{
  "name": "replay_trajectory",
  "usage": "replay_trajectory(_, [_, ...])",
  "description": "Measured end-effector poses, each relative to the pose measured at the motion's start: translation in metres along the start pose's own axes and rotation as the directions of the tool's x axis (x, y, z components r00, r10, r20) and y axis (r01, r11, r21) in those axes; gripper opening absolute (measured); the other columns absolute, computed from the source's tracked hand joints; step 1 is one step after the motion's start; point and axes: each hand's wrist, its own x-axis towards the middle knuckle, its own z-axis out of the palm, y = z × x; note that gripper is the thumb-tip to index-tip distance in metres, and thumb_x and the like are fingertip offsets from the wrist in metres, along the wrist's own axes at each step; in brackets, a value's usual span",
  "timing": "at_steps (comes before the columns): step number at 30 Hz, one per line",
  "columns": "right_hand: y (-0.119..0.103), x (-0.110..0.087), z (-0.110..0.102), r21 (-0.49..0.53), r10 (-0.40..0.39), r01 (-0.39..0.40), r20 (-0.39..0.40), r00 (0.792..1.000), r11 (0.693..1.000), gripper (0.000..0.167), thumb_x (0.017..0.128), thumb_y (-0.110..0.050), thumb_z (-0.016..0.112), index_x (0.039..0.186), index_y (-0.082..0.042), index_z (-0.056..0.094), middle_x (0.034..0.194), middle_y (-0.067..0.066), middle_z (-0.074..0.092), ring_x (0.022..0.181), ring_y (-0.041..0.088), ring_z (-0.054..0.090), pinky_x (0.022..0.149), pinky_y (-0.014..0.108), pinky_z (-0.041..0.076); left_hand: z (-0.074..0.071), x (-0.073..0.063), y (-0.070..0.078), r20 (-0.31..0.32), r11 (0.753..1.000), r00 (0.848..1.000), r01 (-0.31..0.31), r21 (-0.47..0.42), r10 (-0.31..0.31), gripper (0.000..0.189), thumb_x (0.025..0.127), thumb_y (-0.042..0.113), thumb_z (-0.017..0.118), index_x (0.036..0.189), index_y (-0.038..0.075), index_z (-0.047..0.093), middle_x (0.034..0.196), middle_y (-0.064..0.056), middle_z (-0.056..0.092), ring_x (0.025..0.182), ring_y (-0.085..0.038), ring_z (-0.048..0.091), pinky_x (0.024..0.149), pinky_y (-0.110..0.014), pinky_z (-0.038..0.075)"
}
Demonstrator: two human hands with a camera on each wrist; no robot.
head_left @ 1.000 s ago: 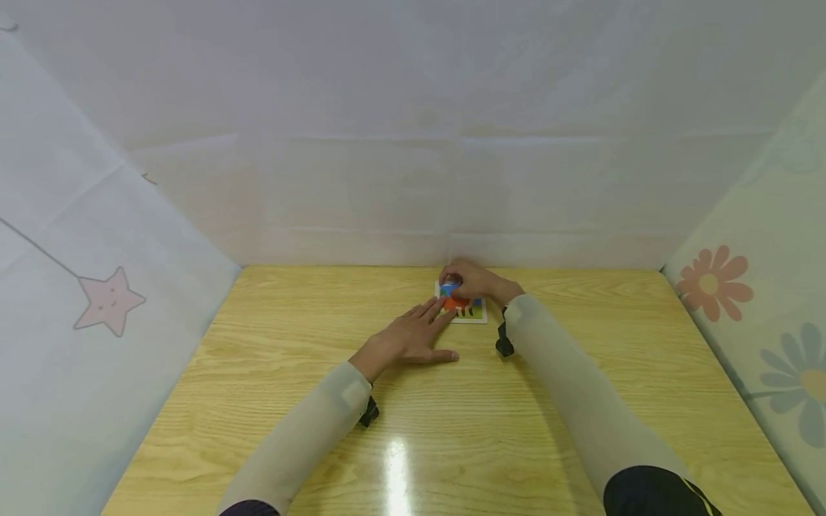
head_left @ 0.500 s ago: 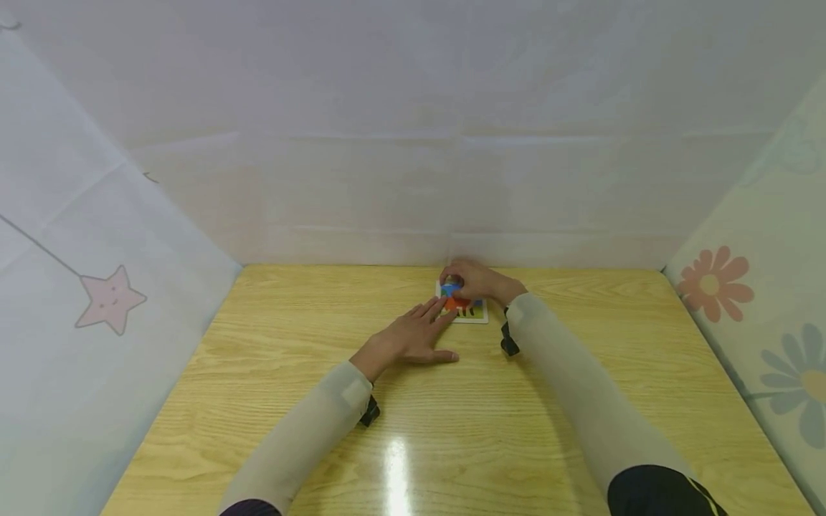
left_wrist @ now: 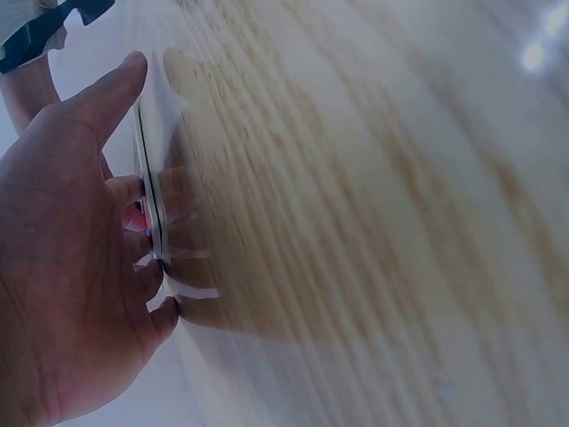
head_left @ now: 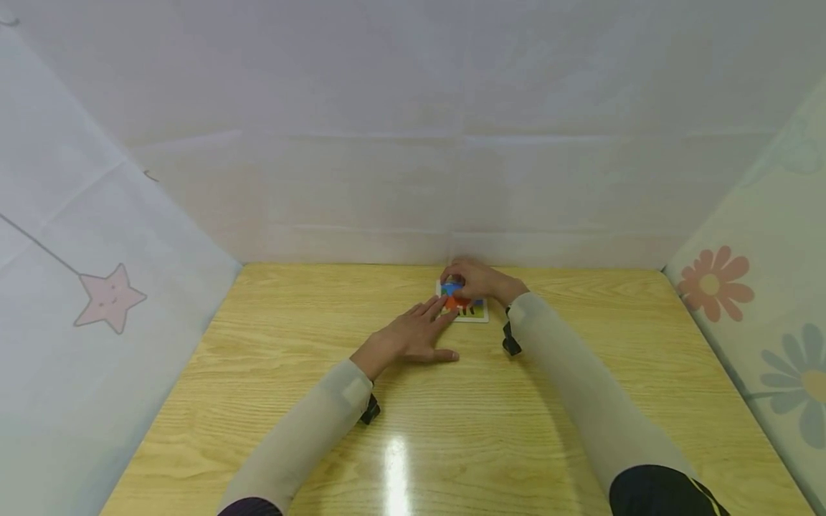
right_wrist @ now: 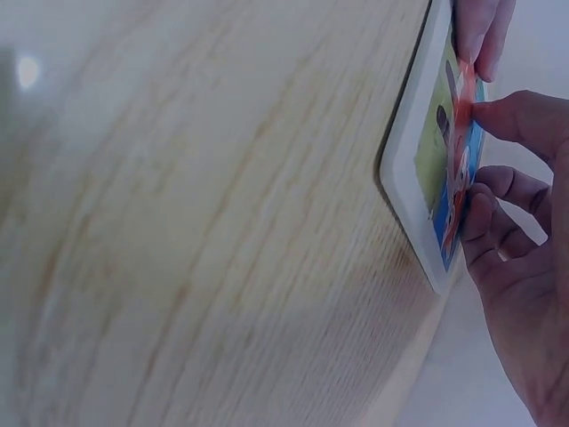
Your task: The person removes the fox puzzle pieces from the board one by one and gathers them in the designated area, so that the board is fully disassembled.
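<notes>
A small board with a white rim and a colourful picture lies flat near the table's far edge. Its picture has an orange-red figure with dark legs on green and blue ground. My left hand spreads flat from the left, its fingertips resting on the board's near left part, thumb out over the wood. From the right, my right hand reaches over the upper part. Its thumb and bent fingers touch the picture; whether they pinch a loose piece I cannot tell. The right hand covers the board's upper right.
The light wooden table spreads around the board. A pale cloth backdrop rises right behind the table's far edge, with printed side panels showing a pink star and a red flower.
Both hands stay at the board almost unmoved. My right wrist has shifted very slightly to the right.
</notes>
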Motion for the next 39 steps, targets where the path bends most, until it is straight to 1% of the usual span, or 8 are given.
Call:
replay_trajectory(4, [0.0009,-0.0007,0.0005,-0.016,-0.008,0.008,0.001,1.0,1.0,0.034,0.092,-0.008,0.073,0.125,-0.01,0.075,0.101,0.012,0.062,0.089,0.024,0.051,0.086,0.043,0.046,0.0001,0.0008,-0.0003,0.001,1.0,1.0,-0.002,0.005,0.002,0.099,0.1,0.08,0.042,0.173,0.02,0.012,0.178,-0.015,0.001,0.165,-0.031,0.005,0.131,-0.049,0.021])
replay_trajectory(8, [0.0011,-0.0005,0.0009,-0.027,0.009,-0.008,0.014,1.0,1.0,0.033,0.093,-0.009,0.074,0.126,-0.011,0.075,0.102,0.011,0.061,0.09,0.023,0.049,0.087,0.042,0.045,0.0,0.0011,-0.0004,0.009,1.0,1.0,0.001,0.01,-0.001,0.1,0.099,0.08,0.042,0.173,0.02,0.011,0.178,-0.015,0.0,0.165,-0.031,0.004,0.131,-0.049,0.02])
replay_trajectory(14, [0.0031,0.0041,0.0027,-0.035,0.019,-0.019,0.014,1.0,0.999,0.036,0.09,-0.012,0.074,0.126,-0.014,0.073,0.1,0.006,0.059,0.091,0.023,0.049,0.086,0.041,0.044,-0.0009,0.001,-0.0004,0.01,1.0,1.0,0.006,0.01,-0.006,0.101,0.099,0.081,0.042,0.173,0.019,0.011,0.178,-0.016,0.0,0.165,-0.032,0.004,0.131,-0.05,0.02])
replay_trajectory(22, [0.0088,0.0073,0.0065,-0.006,0.052,-0.052,0.013,0.999,0.999,0.035,0.089,-0.014,0.074,0.123,-0.016,0.071,0.109,0.006,0.062,0.098,0.024,0.053,0.092,0.043,0.048,-0.0012,0.0019,0.0004,0.008,1.0,1.0,-0.001,-0.014,0.001,0.1,0.099,0.08,0.043,0.172,0.02,0.013,0.178,-0.016,-0.001,0.165,-0.032,0.004,0.132,-0.05,0.019])
replay_trajectory(25, [0.0095,0.0077,0.0071,0.008,0.046,-0.046,0.004,0.999,0.999,0.034,0.088,-0.013,0.074,0.121,-0.015,0.071,0.108,0.007,0.063,0.097,0.024,0.054,0.09,0.044,0.05,-0.0012,0.0023,0.0004,0.013,1.0,1.0,0.005,-0.019,-0.005,0.1,0.099,0.08,0.044,0.173,0.02,0.012,0.178,-0.015,-0.002,0.165,-0.031,0.003,0.132,-0.05,0.018])
replay_trajectory(29, [0.0076,0.0079,0.0062,0.01,0.034,-0.034,-0.003,0.999,0.999,0.032,0.087,-0.012,0.074,0.118,-0.013,0.072,0.106,0.008,0.063,0.096,0.025,0.053,0.089,0.044,0.048,-0.0013,0.0022,0.0005,0.009,1.0,1.0,0.0,-0.022,0.0,0.1,0.099,0.079,0.045,0.172,0.02,0.013,0.178,-0.016,-0.001,0.165,-0.032,0.003,0.132,-0.051,0.018])
replay_trajectory(35, [0.0057,0.0078,0.0058,0.018,0.006,-0.006,-0.016,1.0,1.0,0.027,0.088,-0.012,0.074,0.115,-0.012,0.071,0.107,0.009,0.064,0.097,0.026,0.053,0.091,0.046,0.048,-0.0019,0.0021,0.0011,0.007,1.0,1.0,-0.01,-0.021,0.01,0.101,0.099,0.079,0.046,0.172,0.017,0.015,0.178,-0.017,0.0,0.165,-0.033,0.004,0.131,-0.052,0.019])
replay_trajectory(39, [0.0061,0.0081,0.0072,0.027,0.008,-0.007,-0.027,1.0,1.0,0.026,0.088,-0.011,0.074,0.114,-0.012,0.07,0.109,0.009,0.064,0.099,0.027,0.054,0.093,0.048,0.049,-0.0024,0.0025,0.0012,0.013,1.0,1.0,-0.006,-0.017,0.007,0.1,0.099,0.079,0.045,0.172,0.017,0.013,0.178,-0.017,-0.001,0.165,-0.032,0.003,0.131,-0.052,0.018])
